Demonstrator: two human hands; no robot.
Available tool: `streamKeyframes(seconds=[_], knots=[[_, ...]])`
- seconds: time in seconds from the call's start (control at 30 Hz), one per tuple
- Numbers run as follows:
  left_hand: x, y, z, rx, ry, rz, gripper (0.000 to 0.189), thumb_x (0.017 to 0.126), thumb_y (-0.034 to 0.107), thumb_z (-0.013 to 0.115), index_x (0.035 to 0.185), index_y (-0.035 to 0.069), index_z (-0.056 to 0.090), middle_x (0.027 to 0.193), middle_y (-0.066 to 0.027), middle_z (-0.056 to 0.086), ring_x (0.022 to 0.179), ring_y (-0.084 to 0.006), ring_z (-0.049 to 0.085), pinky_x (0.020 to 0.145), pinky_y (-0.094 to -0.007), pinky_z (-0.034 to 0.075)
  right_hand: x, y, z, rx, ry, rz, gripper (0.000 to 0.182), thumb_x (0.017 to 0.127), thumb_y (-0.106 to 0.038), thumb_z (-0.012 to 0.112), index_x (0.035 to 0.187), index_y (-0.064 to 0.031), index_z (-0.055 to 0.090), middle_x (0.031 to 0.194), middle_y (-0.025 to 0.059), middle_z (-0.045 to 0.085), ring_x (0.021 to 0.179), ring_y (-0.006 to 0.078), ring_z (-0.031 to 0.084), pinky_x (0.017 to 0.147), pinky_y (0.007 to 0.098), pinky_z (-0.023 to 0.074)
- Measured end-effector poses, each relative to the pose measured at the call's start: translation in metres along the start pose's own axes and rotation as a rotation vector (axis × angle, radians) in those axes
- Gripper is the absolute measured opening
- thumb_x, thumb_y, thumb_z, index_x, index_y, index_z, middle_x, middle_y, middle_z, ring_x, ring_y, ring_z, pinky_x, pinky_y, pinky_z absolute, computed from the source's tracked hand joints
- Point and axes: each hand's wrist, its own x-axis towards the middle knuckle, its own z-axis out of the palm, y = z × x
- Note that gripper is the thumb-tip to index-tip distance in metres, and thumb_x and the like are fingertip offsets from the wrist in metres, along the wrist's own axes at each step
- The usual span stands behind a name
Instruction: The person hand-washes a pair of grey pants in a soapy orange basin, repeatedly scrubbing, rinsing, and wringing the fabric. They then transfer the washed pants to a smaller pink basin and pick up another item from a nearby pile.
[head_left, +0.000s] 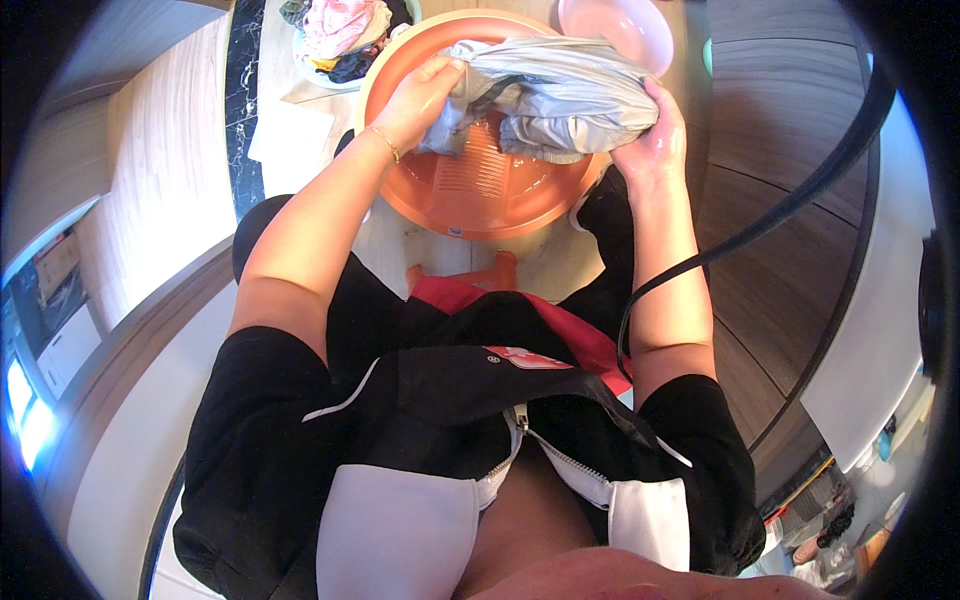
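A wet light-grey garment (570, 90) is stretched between my hands above a round orange plastic basin (405, 199). My left hand (420, 101), with a thin gold bracelet at its wrist, grips the garment's left end between thumb and fingers. At the other end my right hand (656, 139) is closed on the cloth, its skin wet and its fingers partly hidden behind the fabric. Part of the garment hangs down into the basin. Below it shows the ribbed washboard (471, 169) moulded into the basin's inside wall.
A pale tub (304, 64) heaped with mixed clothes (345, 34) stands beyond the basin on the left. At the back right is a pink basin (622, 30). An orange stool (499, 274) shows between my knees. A dark strap (780, 210) passes over my right arm.
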Motion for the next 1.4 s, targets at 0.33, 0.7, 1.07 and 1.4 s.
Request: streamKeyframes(seconds=[0.33, 0.7, 1.07, 1.4], knots=[[-0.005, 0.015, 0.002, -0.303, -0.038, 0.319, 0.032, 0.092, 0.029, 0.046, 0.111, 0.004, 0.054, 0.105, -0.005, 0.058, 0.095, -0.0127, 0.054, 0.08, -0.0258, 0.043, 0.006, -0.005, -0.006, 0.035, -0.013, -0.041, 0.036, 0.082, -0.018, 0.049, 0.111, 0.0034, 0.048, 0.117, 0.018, 0.051, 0.108, 0.0316, 0.048, 0.095, 0.0429, 0.0359], [0.0, 0.029, -0.005, -0.689, -0.074, -0.342, 0.037, 0.091, 0.029, 0.046, 0.11, -0.001, 0.052, 0.102, -0.0099, 0.059, 0.097, -0.0172, 0.055, 0.085, -0.0294, 0.043, 0.004, -0.008, 0.002, 0.006, 0.032, -0.077, 0.038, 0.083, -0.02, 0.048, 0.113, 0.0034, 0.047, 0.117, 0.0175, 0.051, 0.108, 0.0311, 0.048, 0.096, 0.0435, 0.0359], [-0.002, 0.026, 0.002, -0.243, -0.115, -0.009, 0.049, 0.086, 0.031, 0.055, 0.118, -0.005, 0.046, 0.113, -0.0113, 0.055, 0.102, -0.0188, 0.051, 0.089, -0.0278, 0.039, 0.009, -0.01, 0.0, 0.095, -0.031, -0.027, 0.036, 0.088, -0.021, 0.042, 0.116, 0.0018, 0.047, 0.117, 0.0156, 0.053, 0.11, 0.0306, 0.048, 0.095, 0.0442, 0.037], [0.012, -0.034, -0.003, 0.801, -0.003, 0.152, 0.021, 0.083, 0.024, 0.053, 0.091, 0.005, 0.056, 0.082, -0.0163, 0.059, 0.081, -0.0294, 0.057, 0.072, -0.0366, 0.045, 0.014, -0.01, -0.008, 0.008, -0.144, -0.137, 0.037, 0.086, -0.023, 0.044, 0.114, 0.0004, 0.05, 0.114, 0.0149, 0.054, 0.108, 0.0299, 0.049, 0.095, 0.0443, 0.0369]])
